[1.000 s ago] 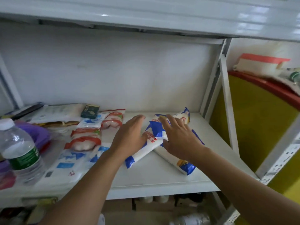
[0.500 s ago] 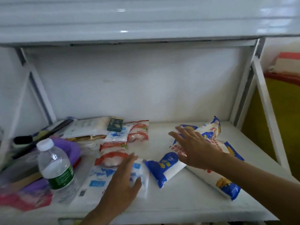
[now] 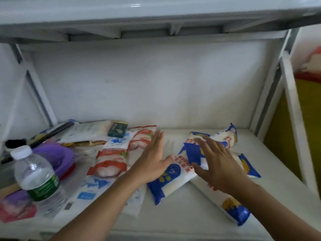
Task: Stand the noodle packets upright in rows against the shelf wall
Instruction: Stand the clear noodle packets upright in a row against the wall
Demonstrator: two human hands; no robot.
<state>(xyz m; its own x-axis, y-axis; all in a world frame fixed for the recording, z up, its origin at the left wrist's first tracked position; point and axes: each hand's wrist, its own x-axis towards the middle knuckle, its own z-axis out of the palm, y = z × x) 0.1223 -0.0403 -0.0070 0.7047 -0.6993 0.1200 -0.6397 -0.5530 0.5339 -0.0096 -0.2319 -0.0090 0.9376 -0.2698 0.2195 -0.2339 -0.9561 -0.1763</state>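
Several noodle packets lie flat on the white shelf (image 3: pixel 173 221). A blue-and-white packet (image 3: pixel 171 180) lies at the middle, crossing a longer blue packet (image 3: pixel 224 200) at the right; a third blue packet (image 3: pixel 224 138) lies behind them. Red-and-white packets (image 3: pixel 111 162) and a pale blue-printed packet (image 3: pixel 86 193) lie to the left. My left hand (image 3: pixel 152 162) is open, fingers straight, with its thumb at the middle packet's left edge. My right hand (image 3: pixel 215 164) hovers over the packet with fingers spread. No packet stands against the back wall (image 3: pixel 156 80).
A water bottle (image 3: pixel 37 181) stands at the front left beside a purple bowl (image 3: pixel 55 157) and a pink item (image 3: pixel 15 207). A small dark green box (image 3: pixel 118 129) and flat packages lie at the back left. A white frame post (image 3: pixel 293 119) borders the right.
My left hand moved up and right from the pale packet to the middle blue packet. My right hand stayed over the blue packets. The camera tilted and shifted.
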